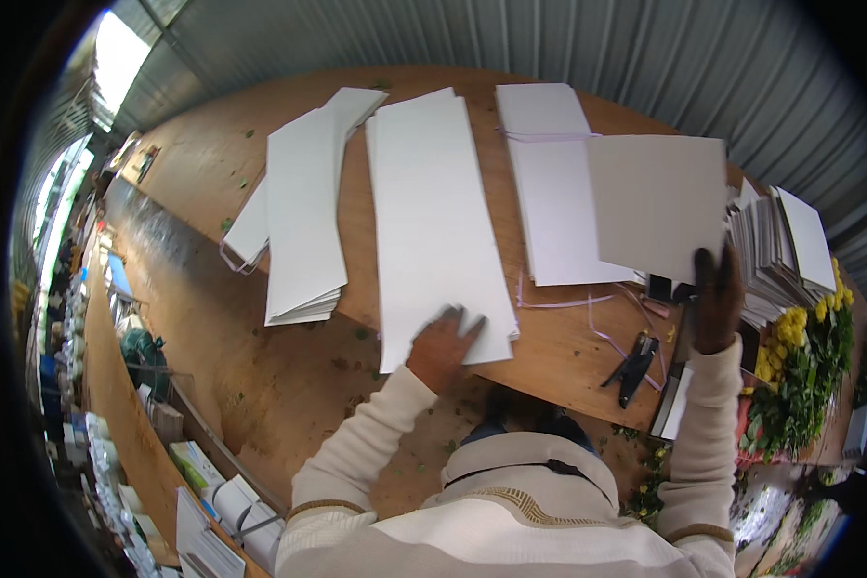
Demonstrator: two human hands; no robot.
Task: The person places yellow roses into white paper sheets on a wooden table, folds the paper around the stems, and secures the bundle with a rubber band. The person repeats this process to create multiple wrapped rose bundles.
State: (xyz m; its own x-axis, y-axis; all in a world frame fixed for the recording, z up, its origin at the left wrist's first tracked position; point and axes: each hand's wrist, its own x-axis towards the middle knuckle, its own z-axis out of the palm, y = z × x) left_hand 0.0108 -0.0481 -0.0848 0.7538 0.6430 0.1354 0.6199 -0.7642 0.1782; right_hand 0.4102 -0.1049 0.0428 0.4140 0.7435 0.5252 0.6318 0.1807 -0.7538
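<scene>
My left hand rests, fingers spread, on the near end of a stack of long white cardboard sheets. At the right, my right hand holds a smaller greyish cardboard sheet by its near right corner, above the table; the thumb is hidden. That sheet partly covers another white stack tied with lilac string. A further stack of white sheets lies to the left, with its layers fanned at the near end. A black stapler lies near the table's front edge, beside loose lilac string.
Many cardboard pieces stand packed together at the right, beside yellow flowers with green leaves. The wooden table ends just before my body. A corrugated metal wall runs behind it. Another long bench stands at the left.
</scene>
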